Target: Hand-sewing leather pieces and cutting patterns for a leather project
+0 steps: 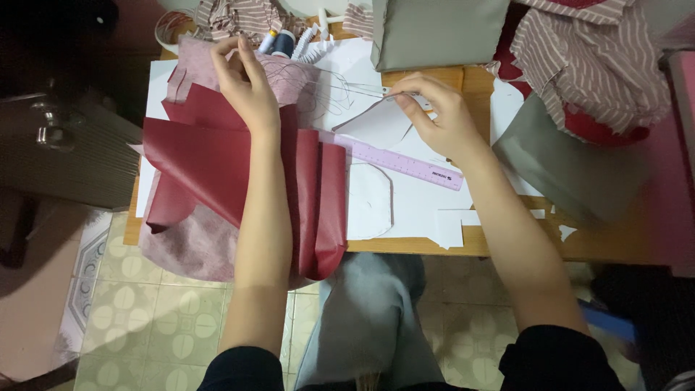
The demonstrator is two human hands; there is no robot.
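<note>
Hands sit at the far side of the counter [405, 242], each busy with its own material. The left hand [246, 83] lies spread, fingers long and slightly curled, pressing on the folded dark red fabric [210, 163] where it meets its pale pinkish backing [289, 80]. The right hand [434, 116] is pinched narrow, thumb and fingertips closed on a thin metal tool, probably a needle or small scissors, at the edge of a curved white paper piece [376, 123]; I cannot tell which tool it is.

Judging by what lies about, the pattern work looks well advanced: a second rounded paper shape [369, 199] is already drawn or cut on the white sheet, and paper scraps [452, 224] lie near the counter's front edge. A lilac ruler [402, 163] lies slanted between the two paper pieces. The red fabric appears still whole and folded, so cutting it seems not yet begun.

Further out, thread spools [282, 43] stand at the back, striped cloth [594, 58] is heaped to the right, and grey fabric [557, 163] drapes off the counter's right side.
</note>
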